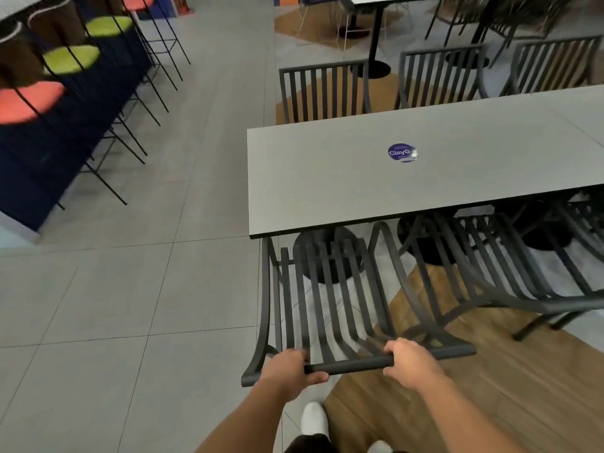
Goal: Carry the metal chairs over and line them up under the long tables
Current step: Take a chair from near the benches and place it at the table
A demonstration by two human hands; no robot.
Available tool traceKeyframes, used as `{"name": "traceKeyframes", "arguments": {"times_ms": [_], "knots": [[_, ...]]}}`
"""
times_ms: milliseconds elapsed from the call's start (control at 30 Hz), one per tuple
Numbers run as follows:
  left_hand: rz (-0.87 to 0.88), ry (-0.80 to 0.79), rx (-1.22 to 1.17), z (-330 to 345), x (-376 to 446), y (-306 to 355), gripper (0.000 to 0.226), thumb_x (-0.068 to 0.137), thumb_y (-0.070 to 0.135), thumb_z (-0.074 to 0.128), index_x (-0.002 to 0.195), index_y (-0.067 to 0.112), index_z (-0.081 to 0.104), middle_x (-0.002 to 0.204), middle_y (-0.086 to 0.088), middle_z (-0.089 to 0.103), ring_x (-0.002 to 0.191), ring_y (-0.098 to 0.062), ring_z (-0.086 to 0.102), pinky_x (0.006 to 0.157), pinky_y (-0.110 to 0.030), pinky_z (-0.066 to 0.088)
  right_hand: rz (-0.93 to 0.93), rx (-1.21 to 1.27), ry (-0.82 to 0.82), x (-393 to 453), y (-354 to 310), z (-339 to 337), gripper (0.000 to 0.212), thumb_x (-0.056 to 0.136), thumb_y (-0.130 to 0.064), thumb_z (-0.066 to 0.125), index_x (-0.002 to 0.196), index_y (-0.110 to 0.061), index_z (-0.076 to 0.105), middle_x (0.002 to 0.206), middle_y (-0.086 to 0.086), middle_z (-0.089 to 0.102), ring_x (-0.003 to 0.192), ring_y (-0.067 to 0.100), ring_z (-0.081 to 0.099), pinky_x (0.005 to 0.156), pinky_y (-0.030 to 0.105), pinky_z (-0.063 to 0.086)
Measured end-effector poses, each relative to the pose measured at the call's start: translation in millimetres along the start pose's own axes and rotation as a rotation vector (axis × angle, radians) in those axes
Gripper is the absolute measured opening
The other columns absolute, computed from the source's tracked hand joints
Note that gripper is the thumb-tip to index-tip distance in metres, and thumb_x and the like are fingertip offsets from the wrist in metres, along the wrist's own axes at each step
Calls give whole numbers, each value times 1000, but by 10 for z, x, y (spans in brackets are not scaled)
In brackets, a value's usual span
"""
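A dark metal slatted chair stands at the near left end of the long grey table, its seat partly under the tabletop. My left hand grips the left part of the chair's top rail. My right hand grips the same rail further right. A second metal chair sits to its right, tucked under the table's near side. On the far side, three more metal chairs stand along the table.
Bar stools with green and orange seats line a dark blue counter at the left. Grey tiled floor lies open between counter and table. Round black table bases sit under the table. Another table and stacked chairs stand at the back right.
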State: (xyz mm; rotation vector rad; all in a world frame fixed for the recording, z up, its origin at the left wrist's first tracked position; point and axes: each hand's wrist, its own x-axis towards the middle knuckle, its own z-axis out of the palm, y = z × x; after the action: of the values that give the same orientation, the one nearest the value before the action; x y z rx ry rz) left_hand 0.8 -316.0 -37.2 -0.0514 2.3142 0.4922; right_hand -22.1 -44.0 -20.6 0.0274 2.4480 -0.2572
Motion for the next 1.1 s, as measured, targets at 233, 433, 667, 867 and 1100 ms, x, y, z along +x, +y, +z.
{"name": "traceKeyframes", "arguments": {"times_ms": [233,433,667,867,1100], "knots": [[-15,-80,95,42,154,58,44,93,46,67,131,23,60,126,-2,60,115,-21,60,99,-36,50,-66,-138,-65,175,86,7,38,95,-32,66,132,-25,59,129,-3,60,122,19,57,102,34,48],[-112,-110,221,131,216,214,35,100,14,55,135,13,57,134,-10,59,120,-29,61,102,-40,51,-123,-200,-171,303,220,-72,31,96,-26,61,127,-25,63,126,-1,63,119,21,60,100,37,51],[-162,-41,375,255,223,367,43,96,0,58,137,14,58,133,-9,64,123,-29,62,105,-39,48,-142,-237,-153,347,406,-45,25,97,-23,54,119,-26,64,123,-1,66,117,24,63,99,41,52],[-153,5,373,202,257,460,36,101,3,53,136,11,56,135,-11,62,124,-29,61,105,-38,48,-164,-248,-46,371,466,-24,26,99,-17,53,121,-25,64,123,-1,67,117,23,63,99,39,51],[-151,36,394,77,445,615,35,100,3,53,133,12,58,132,-12,63,121,-30,63,103,-38,49,-159,-172,23,539,610,-152,26,98,-15,57,119,-27,65,120,-6,67,113,18,62,101,34,48]]}}
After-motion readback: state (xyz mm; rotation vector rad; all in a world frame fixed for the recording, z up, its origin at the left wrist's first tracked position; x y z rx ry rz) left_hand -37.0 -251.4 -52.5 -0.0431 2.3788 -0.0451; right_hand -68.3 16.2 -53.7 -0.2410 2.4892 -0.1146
